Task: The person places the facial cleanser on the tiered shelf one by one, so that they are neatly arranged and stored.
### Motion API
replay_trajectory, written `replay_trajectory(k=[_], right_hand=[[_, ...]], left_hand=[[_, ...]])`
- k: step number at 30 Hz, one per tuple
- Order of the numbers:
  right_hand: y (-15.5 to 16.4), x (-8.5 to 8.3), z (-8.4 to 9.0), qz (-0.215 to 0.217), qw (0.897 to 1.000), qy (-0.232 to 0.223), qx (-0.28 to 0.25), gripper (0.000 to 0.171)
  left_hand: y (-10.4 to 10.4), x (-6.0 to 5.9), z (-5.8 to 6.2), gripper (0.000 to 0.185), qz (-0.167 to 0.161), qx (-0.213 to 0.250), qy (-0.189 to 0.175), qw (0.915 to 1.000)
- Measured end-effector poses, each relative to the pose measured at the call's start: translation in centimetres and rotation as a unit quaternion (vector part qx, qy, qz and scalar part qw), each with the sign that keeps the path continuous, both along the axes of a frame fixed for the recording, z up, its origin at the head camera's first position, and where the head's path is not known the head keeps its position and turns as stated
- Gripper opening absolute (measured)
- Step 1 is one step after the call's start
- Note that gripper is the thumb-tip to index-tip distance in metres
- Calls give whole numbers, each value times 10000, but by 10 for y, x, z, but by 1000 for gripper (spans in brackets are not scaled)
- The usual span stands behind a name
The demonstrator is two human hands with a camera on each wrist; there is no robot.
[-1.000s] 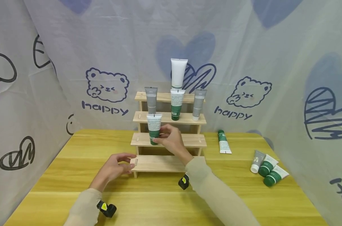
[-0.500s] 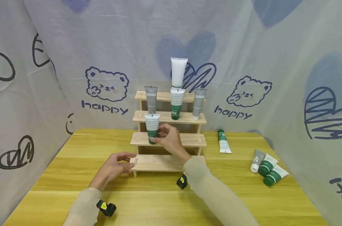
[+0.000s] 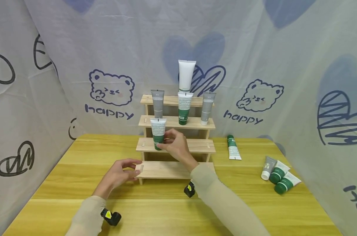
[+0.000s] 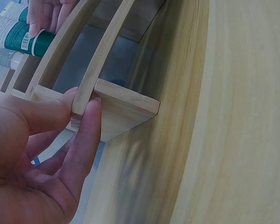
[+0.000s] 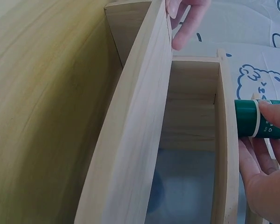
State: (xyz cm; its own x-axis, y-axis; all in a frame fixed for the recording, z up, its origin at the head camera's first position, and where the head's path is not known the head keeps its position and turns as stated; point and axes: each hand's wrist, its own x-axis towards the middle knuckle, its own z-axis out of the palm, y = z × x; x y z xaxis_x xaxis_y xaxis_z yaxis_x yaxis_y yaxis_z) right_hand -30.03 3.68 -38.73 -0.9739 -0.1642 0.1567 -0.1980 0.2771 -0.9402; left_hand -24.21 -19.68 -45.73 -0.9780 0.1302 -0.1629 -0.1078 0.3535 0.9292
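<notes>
My right hand grips a green-and-white squeeze tube by its lower part, thumb in front. The tube stands cap down at the left of the second-lowest step of a wooden tiered display stand. In the right wrist view, the tube's green cap meets the board's edge. My left hand holds the left end of the lowest step. Seen from the left wrist, its thumb and finger pinch that board.
On the step above stand two grey tubes and a green-and-white tube. A large white tube stands on top. Right of the stand, a green tube lies alone, and a small group including a grey tube lies farther right.
My right hand has shifted the green-and-white tube slightly left along the step. My left hand keeps its hold on the lowest board.
</notes>
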Motion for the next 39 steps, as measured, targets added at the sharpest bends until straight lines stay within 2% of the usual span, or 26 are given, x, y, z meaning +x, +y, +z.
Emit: replay_trajectory(k=[9, 17, 25, 29, 34, 39], right_hand=[[2, 1, 0, 134, 9999, 8, 81, 44], [24, 6, 13, 449, 9990, 9, 47, 43], [70, 10, 27, 632, 9969, 140, 448, 33], [100, 9, 31, 715, 9937, 386, 771, 29], [138, 6, 33, 548, 9897, 600, 1182, 27], [176, -1, 28, 162, 9844, 488, 1682, 29]], left_hand=[[0, 2, 0, 39, -36, 31, 40, 10000], [1, 2, 0, 39, -12, -7, 34, 10000], [1, 1, 0, 40, -13, 9, 30, 10000], [1, 1, 0, 40, -3, 27, 30, 10000], [1, 1, 0, 40, -10, 28, 57, 10000], [1, 2, 0, 40, -6, -25, 84, 10000]])
